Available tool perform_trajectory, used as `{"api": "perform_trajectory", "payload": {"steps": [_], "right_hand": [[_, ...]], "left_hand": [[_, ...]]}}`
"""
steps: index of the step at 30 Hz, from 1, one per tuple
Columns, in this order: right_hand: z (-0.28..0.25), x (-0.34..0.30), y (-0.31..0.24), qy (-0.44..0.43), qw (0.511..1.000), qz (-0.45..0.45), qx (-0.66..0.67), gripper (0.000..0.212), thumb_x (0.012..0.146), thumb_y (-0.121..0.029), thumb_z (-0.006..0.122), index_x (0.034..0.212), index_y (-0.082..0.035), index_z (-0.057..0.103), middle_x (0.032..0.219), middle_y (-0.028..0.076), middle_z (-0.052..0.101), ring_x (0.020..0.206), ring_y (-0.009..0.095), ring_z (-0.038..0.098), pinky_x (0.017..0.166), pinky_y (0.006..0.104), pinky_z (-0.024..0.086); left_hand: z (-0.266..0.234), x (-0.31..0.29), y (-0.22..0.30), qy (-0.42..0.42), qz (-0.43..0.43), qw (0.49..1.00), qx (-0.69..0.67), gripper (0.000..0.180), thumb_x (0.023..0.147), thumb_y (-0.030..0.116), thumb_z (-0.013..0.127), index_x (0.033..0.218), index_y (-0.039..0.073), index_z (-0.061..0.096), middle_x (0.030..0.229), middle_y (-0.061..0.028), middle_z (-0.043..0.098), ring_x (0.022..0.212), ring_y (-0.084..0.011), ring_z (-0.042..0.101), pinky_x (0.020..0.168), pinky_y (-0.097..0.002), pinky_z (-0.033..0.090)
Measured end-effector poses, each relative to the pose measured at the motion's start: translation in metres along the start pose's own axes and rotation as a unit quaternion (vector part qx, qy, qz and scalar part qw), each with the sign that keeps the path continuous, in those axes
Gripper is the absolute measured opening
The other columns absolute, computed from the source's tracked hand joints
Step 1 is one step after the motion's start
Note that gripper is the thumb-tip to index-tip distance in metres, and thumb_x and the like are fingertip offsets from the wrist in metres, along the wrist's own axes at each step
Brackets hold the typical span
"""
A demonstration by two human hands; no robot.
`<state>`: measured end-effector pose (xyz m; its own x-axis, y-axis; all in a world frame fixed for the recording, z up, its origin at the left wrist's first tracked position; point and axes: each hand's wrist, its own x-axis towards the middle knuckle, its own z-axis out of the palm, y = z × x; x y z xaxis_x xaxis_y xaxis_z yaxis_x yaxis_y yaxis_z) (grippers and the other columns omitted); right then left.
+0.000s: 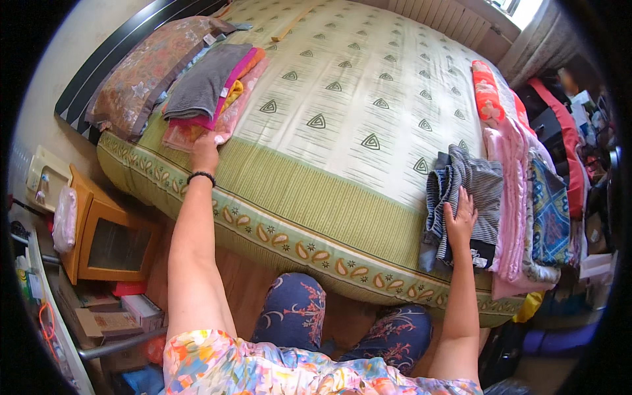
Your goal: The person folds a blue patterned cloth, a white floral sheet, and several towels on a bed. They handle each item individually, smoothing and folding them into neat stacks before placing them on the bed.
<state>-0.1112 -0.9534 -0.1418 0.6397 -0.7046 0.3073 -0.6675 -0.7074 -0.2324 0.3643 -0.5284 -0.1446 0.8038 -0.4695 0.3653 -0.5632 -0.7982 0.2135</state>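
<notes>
My left hand [205, 154], with a dark bead bracelet on the wrist, is closed on the near edge of a stack of folded towels. The stack has a grey towel [204, 85] on top, with magenta, orange and yellow cloth under it and a pink patterned towel [230, 125] at the bottom. Part of my left fingers is hidden against the cloth. My right hand [461, 220] lies flat, fingers spread, on a folded black-and-white striped garment [484, 191]. Beside and under this garment are folded dark blue clothes [436, 204].
Both piles rest on a bed with a green and cream patterned sheet [349, 99]. A floral pillow [148, 72] leans near the dark headboard. Pink folded bedding [510, 197] and a blue patterned cloth [550, 204] lie at the right. A wooden cabinet [115, 230] stands at lower left.
</notes>
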Motion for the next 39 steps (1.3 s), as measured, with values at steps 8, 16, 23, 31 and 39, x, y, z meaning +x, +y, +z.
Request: {"api": "perform_trajectory", "payload": {"steps": [8, 16, 23, 31, 39], "right_hand": [[0.009, 0.001, 0.004, 0.029, 0.999, -0.005, -0.014, 0.063, 0.087, -0.046, 0.05, 0.139, -0.013, 0.037, 0.141, 0.008, 0.04, 0.134, 0.028, 0.03, 0.108, 0.0523, 0.015], [0.003, 0.001, -0.002, 0.042, 0.999, -0.003, -0.017, 0.063, 0.086, -0.046, 0.052, 0.137, -0.011, 0.04, 0.138, 0.01, 0.044, 0.132, 0.029, 0.034, 0.107, 0.0518, 0.019], [-0.027, -0.02, -0.066, 0.181, 0.976, -0.117, 0.023, 0.042, 0.083, -0.021, 0.062, 0.119, -0.002, 0.052, 0.121, 0.017, 0.054, 0.117, 0.031, 0.047, 0.1, 0.0441, 0.033], [-0.016, -0.086, -0.197, -0.074, 0.895, -0.05, 0.438, 0.041, 0.083, -0.026, 0.067, 0.112, 0.002, 0.058, 0.103, 0.016, 0.061, 0.094, 0.026, 0.059, 0.084, 0.0341, 0.046], [-0.008, -0.103, -0.194, -0.135, 0.803, 0.003, 0.58, 0.054, 0.081, -0.022, 0.069, 0.124, 0.004, 0.048, 0.1, 0.009, 0.06, 0.084, 0.013, 0.057, 0.075, 0.026, 0.047]], "left_hand": [[-0.019, 0.002, 0.089, 0.196, 0.272, 0.942, -0.029, 0.021, 0.078, 0.006, 0.049, 0.092, 0.005, 0.064, 0.078, -0.0129, 0.063, 0.075, -0.03, 0.062, 0.068, -0.0388, 0.05], [-0.022, -0.134, 0.27, -0.007, 0.389, 0.918, -0.077, 0.01, 0.075, 0.006, 0.05, 0.081, 0.004, 0.058, 0.076, -0.011, 0.059, 0.075, -0.0249, 0.06, 0.062, -0.0356, 0.051], [-0.069, -0.231, 0.327, -0.253, 0.388, 0.821, -0.333, 0.041, 0.075, 0.009, 0.062, 0.114, 0.0, 0.052, 0.096, -0.0188, 0.06, 0.096, -0.0335, 0.058, 0.078, -0.0428, 0.048], [-0.117, -0.171, 0.224, -0.154, 0.226, 0.959, -0.069, 0.104, 0.061, 0.047, 0.078, 0.143, 0.012, 0.026, 0.149, -0.0196, 0.016, 0.137, -0.0427, 0.01, 0.108, -0.0568, 0.014], [-0.066, -0.132, 0.157, -0.161, -0.044, 0.723, -0.67, 0.058, 0.082, 0.029, 0.07, 0.123, -0.006, 0.046, 0.117, -0.0157, 0.056, 0.11, -0.0244, 0.051, 0.096, -0.0368, 0.039]]}}
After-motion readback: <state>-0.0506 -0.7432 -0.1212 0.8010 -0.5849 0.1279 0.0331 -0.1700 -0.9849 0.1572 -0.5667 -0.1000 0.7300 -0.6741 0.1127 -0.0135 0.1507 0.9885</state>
